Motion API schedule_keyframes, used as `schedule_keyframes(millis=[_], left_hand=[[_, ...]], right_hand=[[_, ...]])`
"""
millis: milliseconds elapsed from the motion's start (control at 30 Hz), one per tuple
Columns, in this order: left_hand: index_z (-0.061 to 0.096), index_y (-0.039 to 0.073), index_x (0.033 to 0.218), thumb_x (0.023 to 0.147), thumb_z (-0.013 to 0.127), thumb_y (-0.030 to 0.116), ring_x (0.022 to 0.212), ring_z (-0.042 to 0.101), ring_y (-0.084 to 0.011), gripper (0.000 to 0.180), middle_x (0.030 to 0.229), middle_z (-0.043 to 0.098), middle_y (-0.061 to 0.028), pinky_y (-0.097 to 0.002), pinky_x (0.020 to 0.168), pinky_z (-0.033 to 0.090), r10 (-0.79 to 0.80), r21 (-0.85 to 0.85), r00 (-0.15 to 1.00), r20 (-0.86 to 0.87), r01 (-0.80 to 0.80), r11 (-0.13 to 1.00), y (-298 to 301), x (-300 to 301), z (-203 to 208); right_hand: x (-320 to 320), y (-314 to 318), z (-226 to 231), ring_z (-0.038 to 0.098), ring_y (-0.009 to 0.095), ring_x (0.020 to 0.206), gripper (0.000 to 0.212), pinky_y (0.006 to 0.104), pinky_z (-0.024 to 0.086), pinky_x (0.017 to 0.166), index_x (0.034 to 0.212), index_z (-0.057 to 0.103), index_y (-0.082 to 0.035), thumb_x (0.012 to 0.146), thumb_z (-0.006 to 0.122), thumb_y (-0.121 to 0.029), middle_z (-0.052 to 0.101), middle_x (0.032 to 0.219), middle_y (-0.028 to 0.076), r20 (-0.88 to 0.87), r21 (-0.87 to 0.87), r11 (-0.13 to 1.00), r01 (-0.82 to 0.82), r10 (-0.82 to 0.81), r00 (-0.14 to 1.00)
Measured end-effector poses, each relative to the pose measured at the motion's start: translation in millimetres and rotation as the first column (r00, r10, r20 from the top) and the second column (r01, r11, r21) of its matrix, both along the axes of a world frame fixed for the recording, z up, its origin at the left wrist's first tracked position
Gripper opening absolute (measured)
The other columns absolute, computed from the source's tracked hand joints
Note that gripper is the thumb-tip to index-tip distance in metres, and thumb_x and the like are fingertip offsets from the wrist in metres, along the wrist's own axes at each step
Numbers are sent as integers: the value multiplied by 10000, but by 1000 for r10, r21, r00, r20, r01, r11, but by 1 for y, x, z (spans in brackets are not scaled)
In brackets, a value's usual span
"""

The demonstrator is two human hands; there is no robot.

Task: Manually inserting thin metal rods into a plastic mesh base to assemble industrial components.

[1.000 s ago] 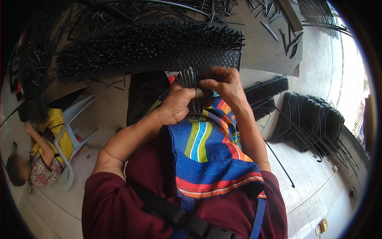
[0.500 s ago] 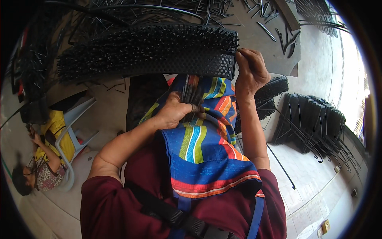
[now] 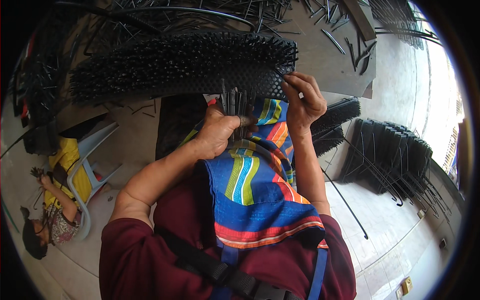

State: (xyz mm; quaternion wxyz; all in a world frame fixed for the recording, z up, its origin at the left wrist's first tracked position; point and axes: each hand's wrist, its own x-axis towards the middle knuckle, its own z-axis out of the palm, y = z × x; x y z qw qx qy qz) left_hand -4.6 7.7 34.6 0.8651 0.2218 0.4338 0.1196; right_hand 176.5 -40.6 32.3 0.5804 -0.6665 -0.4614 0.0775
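Observation:
A long black perforated panel point(image 3: 255, 82) lies across in front of my lap. Dense black bristle-like strips point(image 3: 185, 57) stand up from its far side, and rows of bare holes run along the near side and right end. My left hand point(image 3: 217, 132) is closed round a bundle of short black strips point(image 3: 235, 102), held upright just before the panel's near edge. At the panel's right end my right hand point(image 3: 305, 102) pinches a thin black strip point(image 3: 279, 71) over the holes. Its fingertips partly hide the strip.
Loose black strips point(image 3: 340, 22) litter the board behind the panel. To the right stand stacked black bristled panels point(image 3: 387, 157) with long hooked rods. Another person point(image 3: 62, 200) sits at left by a pale blue chair point(image 3: 85, 150). A striped cloth point(image 3: 265, 195) covers my lap.
My right hand has shifted left from the panel's end edge onto its holes. The left hand's bundle has tipped upright and shows more clearly. The other person's head has moved slightly.

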Motion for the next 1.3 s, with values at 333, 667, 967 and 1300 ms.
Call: schedule_keyframes(millis=[333,667,967,1300], left_hand=[[631,8,989,771,660,-53,719,679,-210,228,846,669,-98,-305,588,540,-24,10,1000,10,24,1000,-1,0,-5],[631,6,1005,780,658,-56,752,680,-227,235,899,663,-99,-321,628,552,25,-51,997,72,-22,998,3,2,-8],[638,-2,981,768,620,-96,740,683,-231,233,881,669,-108,-323,644,586,42,-106,991,126,-29,994,4,2,0],[613,-9,1025,787,640,-75,733,689,-226,247,884,666,-108,-331,634,595,-92,34,992,85,89,995,3,2,5]], right_hand=[[2,33,8,597,198,578,118,276,455,544,829,709,-46,716,742,-45,591,694,76,301,-237,969,68,7,954],[-2,22,2,584,230,570,174,300,450,527,924,710,-87,755,713,-50,570,695,84,381,-289,950,119,0,925],[-18,-1,22,597,86,683,132,244,486,624,838,657,47,751,721,-29,668,749,77,-519,-542,757,-365,39,854],[-14,-6,13,409,31,491,65,191,278,440,803,620,-35,808,682,-13,538,633,-42,-836,-350,833,-429,-71,544]])
